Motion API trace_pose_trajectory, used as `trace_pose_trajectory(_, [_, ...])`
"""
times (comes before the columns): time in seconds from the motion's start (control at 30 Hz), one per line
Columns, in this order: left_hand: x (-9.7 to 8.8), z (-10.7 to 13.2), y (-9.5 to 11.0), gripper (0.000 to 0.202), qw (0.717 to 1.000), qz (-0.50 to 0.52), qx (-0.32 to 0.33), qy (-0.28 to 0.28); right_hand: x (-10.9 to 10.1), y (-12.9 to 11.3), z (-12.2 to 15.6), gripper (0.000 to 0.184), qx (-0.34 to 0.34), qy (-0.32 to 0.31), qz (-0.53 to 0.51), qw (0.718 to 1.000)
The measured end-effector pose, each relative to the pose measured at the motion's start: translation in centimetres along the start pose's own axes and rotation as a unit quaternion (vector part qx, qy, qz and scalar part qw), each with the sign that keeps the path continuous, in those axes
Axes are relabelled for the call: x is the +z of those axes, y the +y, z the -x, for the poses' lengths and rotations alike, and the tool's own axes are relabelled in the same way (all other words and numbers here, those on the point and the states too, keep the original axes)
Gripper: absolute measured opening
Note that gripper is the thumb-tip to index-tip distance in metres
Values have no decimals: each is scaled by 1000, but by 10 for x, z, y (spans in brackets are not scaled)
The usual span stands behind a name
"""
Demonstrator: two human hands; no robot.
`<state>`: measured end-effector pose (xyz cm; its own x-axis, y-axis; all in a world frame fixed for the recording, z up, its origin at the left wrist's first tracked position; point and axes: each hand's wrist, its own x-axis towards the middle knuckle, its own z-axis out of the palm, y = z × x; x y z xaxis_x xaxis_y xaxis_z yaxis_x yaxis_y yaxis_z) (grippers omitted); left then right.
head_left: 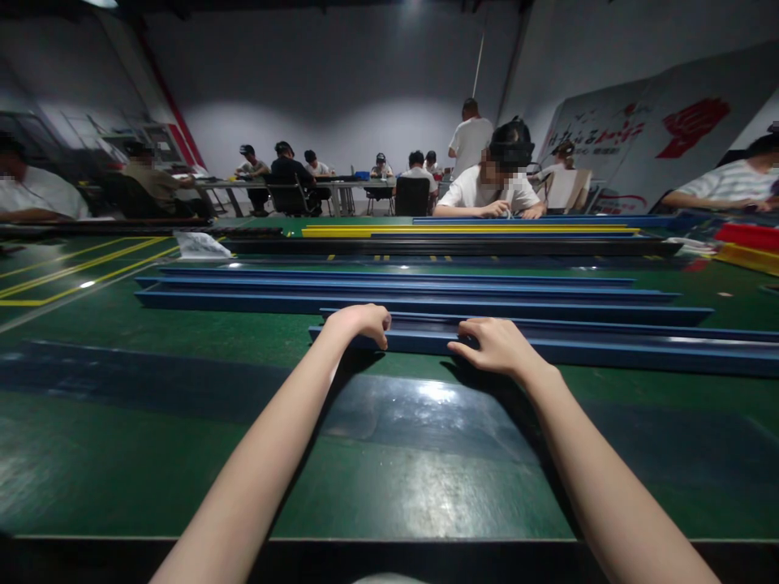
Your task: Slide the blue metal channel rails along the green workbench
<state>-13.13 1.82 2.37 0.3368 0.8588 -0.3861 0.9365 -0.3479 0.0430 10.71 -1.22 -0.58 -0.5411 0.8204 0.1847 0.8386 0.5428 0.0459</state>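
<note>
- A long blue channel rail point(608, 350), glossy and straight, lies flat directly under both hands, at the full reach of the outstretched arms.
- Its long axis runs crosswise to the arms, left to right. Its left end sits at the left hand point(360, 323), and the rest runs well past the right hand point(494, 345) and out of view on the right.
- The left hand is right at that end, fingers curled down over the rail's top and near face, closed on it.
- The right hand is a little farther along the same rail, fingers hooked over its top edge and thumb spread along the near side. The two hands are apart, with a bare stretch of rail between them.
- Both hands sit at the left end, so nearly all of the rail's length lies to the right of the right hand.
- Just beyond the fingertips a second blue rail lies parallel and touching or nearly so, and farther out is a row of more blue rails point(389, 294), all with the same left-right lie.
- Well beyond those is a long yellow rail point(468, 230), also crosswise, and behind it a seated person in a white shirt point(480, 191).
- Everything rests on a dark green work surface point(182, 341), which shows bare between the forearms.
</note>
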Motion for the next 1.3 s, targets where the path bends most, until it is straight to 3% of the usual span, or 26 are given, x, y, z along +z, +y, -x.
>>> trace_pose_trajectory(0.3, [-1, 1, -4, 40, 1000, 10, 6, -5, 11, -10, -4, 45, -16, -4, 5, 1000])
trace_pose_trajectory(1.3, [-2, -3, -9, 56, 999, 20, 21, -16, 14, -9, -5, 40, -31, -5, 12, 999])
